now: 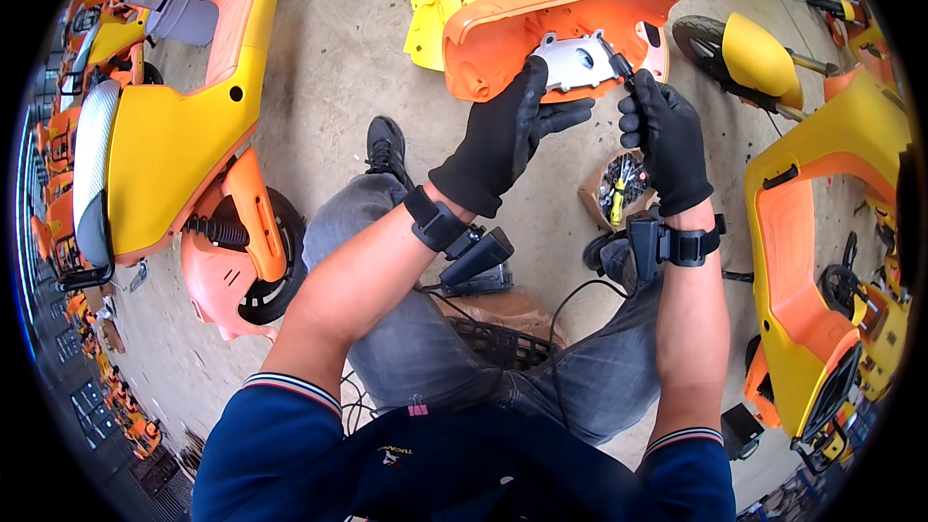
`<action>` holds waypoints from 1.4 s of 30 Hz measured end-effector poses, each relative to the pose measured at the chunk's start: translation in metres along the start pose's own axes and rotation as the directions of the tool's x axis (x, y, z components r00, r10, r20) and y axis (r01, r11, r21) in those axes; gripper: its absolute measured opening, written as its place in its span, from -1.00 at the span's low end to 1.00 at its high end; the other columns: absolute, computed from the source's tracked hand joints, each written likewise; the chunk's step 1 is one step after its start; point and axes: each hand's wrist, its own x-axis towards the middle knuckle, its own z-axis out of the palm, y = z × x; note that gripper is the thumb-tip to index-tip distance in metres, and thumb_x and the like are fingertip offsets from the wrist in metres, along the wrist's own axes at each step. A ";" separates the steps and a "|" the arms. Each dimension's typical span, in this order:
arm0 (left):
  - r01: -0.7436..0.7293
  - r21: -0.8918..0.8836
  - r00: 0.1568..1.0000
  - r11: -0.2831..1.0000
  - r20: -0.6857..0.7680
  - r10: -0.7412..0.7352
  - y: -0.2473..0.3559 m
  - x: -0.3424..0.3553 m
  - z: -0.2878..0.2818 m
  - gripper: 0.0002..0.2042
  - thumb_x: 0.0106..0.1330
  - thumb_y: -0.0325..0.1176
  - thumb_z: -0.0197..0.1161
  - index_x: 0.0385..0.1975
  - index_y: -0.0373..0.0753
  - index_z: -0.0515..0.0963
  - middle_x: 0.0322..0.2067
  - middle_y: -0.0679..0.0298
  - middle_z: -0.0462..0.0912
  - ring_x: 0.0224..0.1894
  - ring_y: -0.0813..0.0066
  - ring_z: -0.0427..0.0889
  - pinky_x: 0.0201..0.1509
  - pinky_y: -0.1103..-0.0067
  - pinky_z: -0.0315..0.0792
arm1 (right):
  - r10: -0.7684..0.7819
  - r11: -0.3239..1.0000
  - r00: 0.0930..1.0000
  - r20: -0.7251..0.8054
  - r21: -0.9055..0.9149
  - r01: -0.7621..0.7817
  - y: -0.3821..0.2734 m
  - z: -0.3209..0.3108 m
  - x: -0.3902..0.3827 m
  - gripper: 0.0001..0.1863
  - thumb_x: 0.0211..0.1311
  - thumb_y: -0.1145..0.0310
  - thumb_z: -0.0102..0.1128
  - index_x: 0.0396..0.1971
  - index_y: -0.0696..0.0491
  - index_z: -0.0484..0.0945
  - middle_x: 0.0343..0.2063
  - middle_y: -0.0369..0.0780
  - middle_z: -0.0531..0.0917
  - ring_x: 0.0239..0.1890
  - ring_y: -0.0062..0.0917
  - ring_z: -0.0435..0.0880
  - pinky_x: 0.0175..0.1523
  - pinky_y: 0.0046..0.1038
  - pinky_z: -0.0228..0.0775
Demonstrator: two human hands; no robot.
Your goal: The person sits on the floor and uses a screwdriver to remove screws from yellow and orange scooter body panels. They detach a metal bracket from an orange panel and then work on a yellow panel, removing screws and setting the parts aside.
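Observation:
In front of me is an orange scooter body panel (541, 14), its hollow side facing me. A white plate (578, 62) with a round hole sits inside it. My left hand (512, 126), in a black glove, rests against the panel's near edge, with the thumb up beside the plate and the fingers stretched out to the right. My right hand (667, 130), also gloved in black, is closed with a small dark rod-like piece (621, 66) pinched between thumb and fingers. This piece reaches the plate's right edge; its exact kind is unclear.
A yellow panel (435, 19) lies beyond the orange one. Below my right hand stands a cardboard box (592, 195) of small parts with a yellow-handled screwdriver (617, 203). Yellow-orange scooters (174, 159) flank me, with a front wheel (704, 43) at the right. A black cable (570, 295) crosses my lap.

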 end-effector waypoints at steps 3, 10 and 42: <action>-0.004 -0.016 1.000 1.000 0.004 0.004 -0.001 0.001 -0.001 -0.47 0.55 -0.09 -0.18 0.26 -0.46 0.14 0.17 -0.03 0.40 0.14 0.10 0.54 0.25 0.35 0.47 | 0.005 0.997 1.000 0.013 0.078 -0.006 0.002 -0.001 0.001 -0.70 0.35 0.16 0.17 -0.27 0.14 0.52 -0.49 -0.28 0.59 -0.54 -0.68 0.55 -0.45 -0.62 0.43; -0.010 -0.054 1.000 0.999 0.013 0.010 -0.004 0.004 -0.002 -0.51 0.51 -0.11 -0.05 0.27 -0.30 0.16 0.11 0.09 0.43 0.04 0.23 0.59 0.12 0.35 0.56 | -0.458 0.882 0.873 -0.168 -0.209 0.423 0.005 0.015 0.004 -0.71 0.28 0.29 0.25 -0.21 0.23 0.49 -0.51 -0.25 0.58 -0.54 -0.68 0.56 -0.44 -0.64 0.48; -0.064 -0.013 0.998 0.998 -0.022 0.063 -0.003 0.004 0.000 -0.49 0.50 -0.11 -0.02 0.25 -0.38 0.19 0.12 0.02 0.46 0.06 0.19 0.59 0.17 0.30 0.54 | -0.144 0.940 0.990 -0.003 0.313 0.138 0.008 0.011 0.003 -0.73 0.41 0.22 0.12 -0.14 0.14 0.50 -0.48 -0.33 0.51 -0.52 -0.74 0.44 -0.42 -0.68 0.34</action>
